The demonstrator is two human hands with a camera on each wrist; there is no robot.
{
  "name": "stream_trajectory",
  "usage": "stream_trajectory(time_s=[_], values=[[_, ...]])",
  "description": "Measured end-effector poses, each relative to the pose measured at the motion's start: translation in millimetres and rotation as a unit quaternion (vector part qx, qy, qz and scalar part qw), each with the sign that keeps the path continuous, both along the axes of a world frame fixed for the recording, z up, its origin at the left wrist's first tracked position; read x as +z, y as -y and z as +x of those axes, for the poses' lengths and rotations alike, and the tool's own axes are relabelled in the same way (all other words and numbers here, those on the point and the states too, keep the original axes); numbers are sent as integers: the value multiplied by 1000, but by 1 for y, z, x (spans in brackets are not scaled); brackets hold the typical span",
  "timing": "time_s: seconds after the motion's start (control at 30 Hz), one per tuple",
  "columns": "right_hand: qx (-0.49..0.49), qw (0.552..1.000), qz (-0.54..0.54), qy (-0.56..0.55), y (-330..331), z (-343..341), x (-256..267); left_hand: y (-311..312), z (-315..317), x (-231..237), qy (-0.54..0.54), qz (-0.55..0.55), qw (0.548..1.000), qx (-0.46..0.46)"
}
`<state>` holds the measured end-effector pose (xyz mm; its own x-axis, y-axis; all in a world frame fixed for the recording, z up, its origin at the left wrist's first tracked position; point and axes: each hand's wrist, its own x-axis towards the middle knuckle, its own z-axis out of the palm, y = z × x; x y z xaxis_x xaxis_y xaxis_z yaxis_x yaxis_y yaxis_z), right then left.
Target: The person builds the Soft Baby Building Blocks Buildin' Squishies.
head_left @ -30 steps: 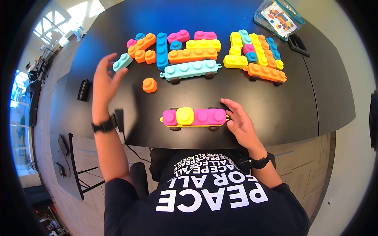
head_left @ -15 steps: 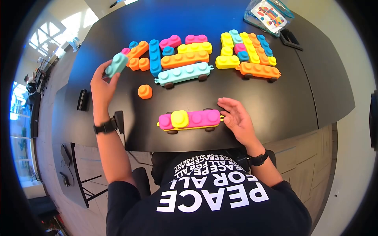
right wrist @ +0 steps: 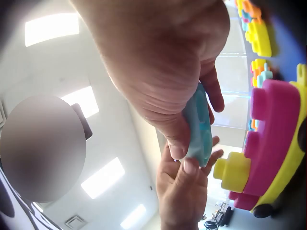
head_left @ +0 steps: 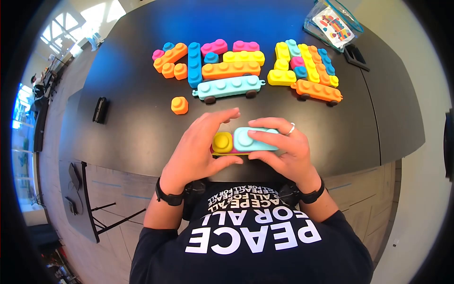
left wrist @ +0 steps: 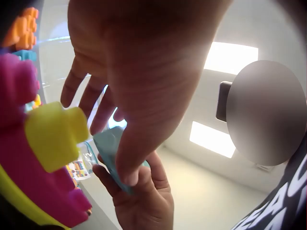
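Note:
In the head view my right hand (head_left: 291, 149) grips a light blue two-stud block (head_left: 242, 138) from above, thumb on the near side and fingers across its top. The block hangs above the right part of a pink block (right wrist: 278, 129) on a yellow wheeled base (right wrist: 288, 160); both wrist views show space between block and studs. A yellow one-stud block (head_left: 222, 141) sits on the pink block's left part. My left hand (head_left: 196, 144) is beside that yellow block, fingers extended and thumb apart, with the thumb tip by the light blue block's left end. My hands hide most of the wheels.
A loose orange one-stud block (head_left: 179, 105) lies beyond my left hand. Farther back are a light blue wheeled base (head_left: 228, 87), an orange wheeled base (head_left: 318, 91) and several coloured blocks. A clear bag (head_left: 333, 26) stands at the back right, a black case (head_left: 100, 110) at the left.
My left hand picked up the light blue block at the far left and brought it to the pink block. My right hand now holds it, having moved in over the pink block's right end.

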<state>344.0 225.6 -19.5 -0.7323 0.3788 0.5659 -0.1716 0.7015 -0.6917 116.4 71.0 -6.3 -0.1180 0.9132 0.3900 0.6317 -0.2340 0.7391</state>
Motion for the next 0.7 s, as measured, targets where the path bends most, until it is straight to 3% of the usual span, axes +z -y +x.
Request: stream_trajectory(time_s=[0.07,0.17,0.3,0.7], values=[[-19,999,-25,-10,-6,4,-14,5,-9,-18,-48,-51,998,9],[-18,999,-46,-6,-6,6,-26,4,-12,-44,1,-77,997,2],[9,997,-75,-15,-4,0,-51,3,-6,-44,28,-78,996,22],[29,996,-81,-10,-7,3,-57,3,-8,-43,76,-119,990,0]])
